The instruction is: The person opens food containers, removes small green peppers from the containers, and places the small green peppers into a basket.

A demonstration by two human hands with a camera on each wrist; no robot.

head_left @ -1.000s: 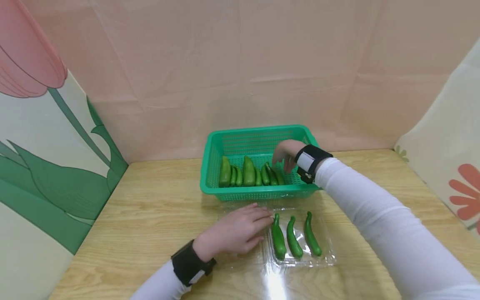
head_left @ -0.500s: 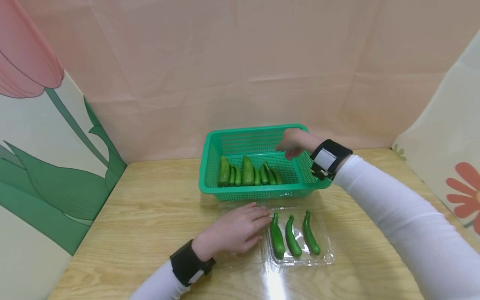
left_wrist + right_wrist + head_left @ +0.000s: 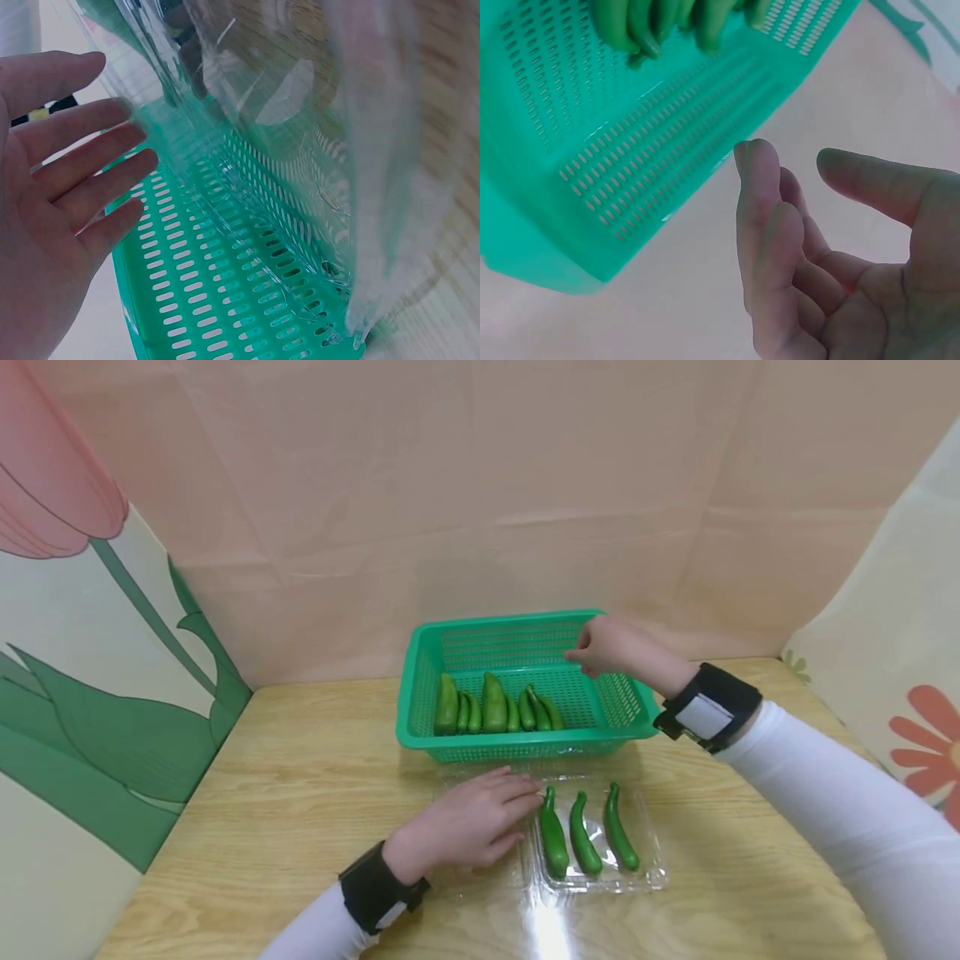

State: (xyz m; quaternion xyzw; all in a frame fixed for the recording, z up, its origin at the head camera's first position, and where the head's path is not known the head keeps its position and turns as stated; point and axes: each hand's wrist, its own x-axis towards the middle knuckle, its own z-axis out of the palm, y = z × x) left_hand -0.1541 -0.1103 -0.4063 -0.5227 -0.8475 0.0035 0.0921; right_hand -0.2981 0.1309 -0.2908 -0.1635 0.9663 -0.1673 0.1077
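Observation:
My left hand (image 3: 468,822) lies with extended fingers over the left half of a clear plastic clamshell box (image 3: 654,868), fingertips right at its hinge side. In the left wrist view the clear plastic (image 3: 285,172) stands close to that hand's spread fingers. Three green peppers (image 3: 582,837) lie side by side in the box's right half. Above the right end of a green basket (image 3: 525,740) hovers my right hand (image 3: 622,652), its fingers loosely bent. The right wrist view shows its thumb apart from the fingers and nothing held. Several green peppers (image 3: 495,703) line the basket's front side.
A wooden table (image 3: 300,793) carries the basket and the box, with the basket directly behind the box. Pink cloth (image 3: 480,510) hangs at the back. Flower-printed panels (image 3: 90,718) stand on both sides.
My right hand has drawn up and right, away from the peppers in the basket, with nothing in it. My left hand and the box have stayed in place.

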